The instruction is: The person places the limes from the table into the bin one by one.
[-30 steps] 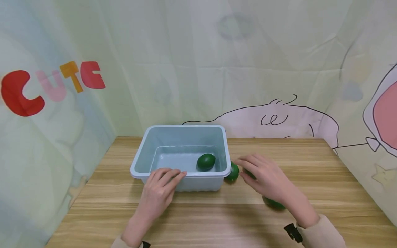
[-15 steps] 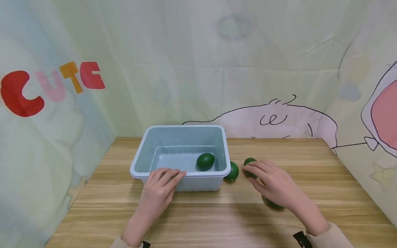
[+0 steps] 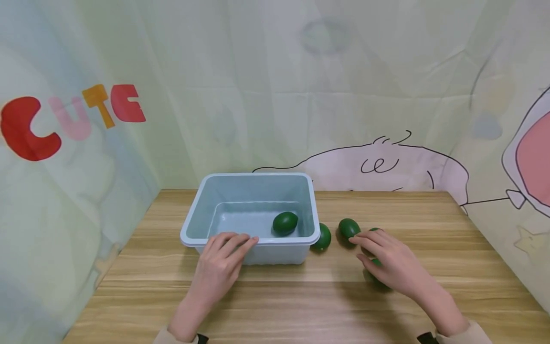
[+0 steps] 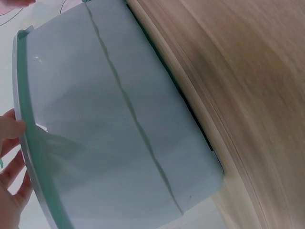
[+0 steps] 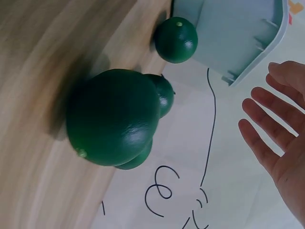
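Observation:
In the head view my left hand (image 3: 221, 263) grips the front rim of a pale blue plastic bin (image 3: 258, 242). The left wrist view shows the thumb (image 4: 14, 128) on the outside of that rim. One smooth dark green fruit (image 3: 285, 223), oval and like a lime or avocado, lies in the bin at the right. My right hand (image 3: 393, 260) hovers with loose fingers over similar fruits on the table, partly hiding two of them. Its fingers are spread and hold nothing in the right wrist view, where a large near fruit (image 5: 114, 117) overlaps others.
A green fruit (image 3: 322, 237) sits against the bin's right side, and another fruit (image 3: 349, 228) lies farther right. All stand on a wood-grain table (image 3: 292, 306). A printed cloth backdrop (image 3: 258, 95) rises behind the table and along both sides.
My right hand has moved right and toward me, away from the bin, uncovering the fruit right of the bin's side. The left hand and the bin stay put.

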Available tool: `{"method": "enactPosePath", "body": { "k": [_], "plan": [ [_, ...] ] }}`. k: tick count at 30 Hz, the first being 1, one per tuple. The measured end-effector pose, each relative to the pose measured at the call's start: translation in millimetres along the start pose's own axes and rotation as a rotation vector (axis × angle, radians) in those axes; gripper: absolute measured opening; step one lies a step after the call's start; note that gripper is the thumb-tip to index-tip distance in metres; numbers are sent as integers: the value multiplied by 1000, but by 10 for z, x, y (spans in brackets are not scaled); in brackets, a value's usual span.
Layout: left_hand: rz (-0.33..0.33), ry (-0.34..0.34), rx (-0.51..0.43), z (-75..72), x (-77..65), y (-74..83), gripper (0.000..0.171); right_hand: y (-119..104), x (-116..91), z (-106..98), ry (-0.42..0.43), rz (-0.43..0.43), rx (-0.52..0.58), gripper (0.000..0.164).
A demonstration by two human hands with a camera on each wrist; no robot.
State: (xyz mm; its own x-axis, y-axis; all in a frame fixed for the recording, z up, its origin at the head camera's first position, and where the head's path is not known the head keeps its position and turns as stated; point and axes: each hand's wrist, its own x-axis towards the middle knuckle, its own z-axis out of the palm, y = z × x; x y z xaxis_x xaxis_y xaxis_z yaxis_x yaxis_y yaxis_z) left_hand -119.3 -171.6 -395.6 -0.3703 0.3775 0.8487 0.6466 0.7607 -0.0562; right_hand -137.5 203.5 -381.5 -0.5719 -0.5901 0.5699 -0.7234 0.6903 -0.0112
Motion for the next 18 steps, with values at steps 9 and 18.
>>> {"method": "enactPosePath", "body": {
  "k": [9, 18],
  "plan": [
    [7, -2, 2, -7, 0, 1, 37, 49, -147, 10, -30, 35, 0, 42],
    [2, 0, 3, -12, 7, 6, 37, 144, -325, 11, -75, 66, -25, 46]
  ]
}}
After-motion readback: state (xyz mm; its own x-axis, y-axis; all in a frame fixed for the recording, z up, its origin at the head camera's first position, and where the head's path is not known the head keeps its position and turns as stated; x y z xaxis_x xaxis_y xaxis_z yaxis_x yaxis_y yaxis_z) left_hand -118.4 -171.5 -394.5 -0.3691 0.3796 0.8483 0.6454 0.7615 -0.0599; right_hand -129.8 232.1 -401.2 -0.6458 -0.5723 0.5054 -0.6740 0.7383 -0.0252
